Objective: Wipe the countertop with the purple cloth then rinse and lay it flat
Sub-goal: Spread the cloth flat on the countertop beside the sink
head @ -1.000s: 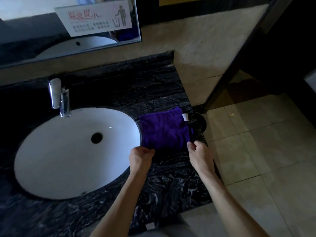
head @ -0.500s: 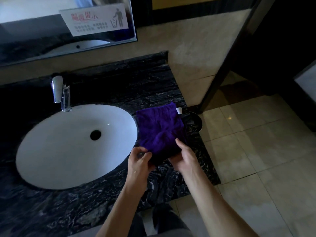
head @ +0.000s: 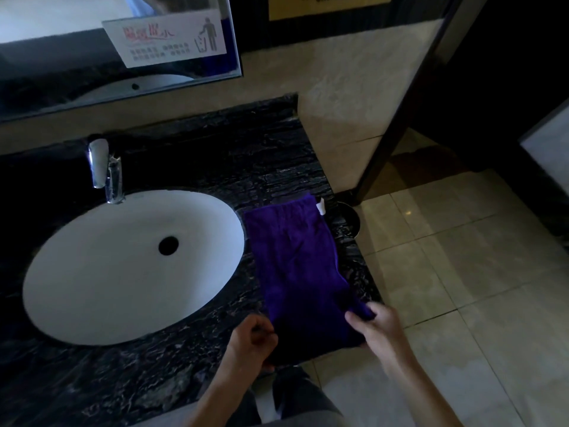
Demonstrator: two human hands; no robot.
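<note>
Since half a second ago the purple cloth (head: 295,260) has been stretched out much longer, now a long strip on the black marble countertop (head: 191,155) running straight away from both hands, just right of the white sink (head: 92,272). Left hand (head: 251,342) pinches the near left corner, right hand (head: 377,326) grips the near right corner, fingers curled. White tag (head: 320,207) at the far end is blank; the mirror sign (head: 166,38) has red and grey text, too blurry to read, plus a bin pictogram.

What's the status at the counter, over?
Left hand and right hand both grip the near end of the purple cloth. Cloth stretched along the countertop, right of the sink. Nothing in the way.
</note>
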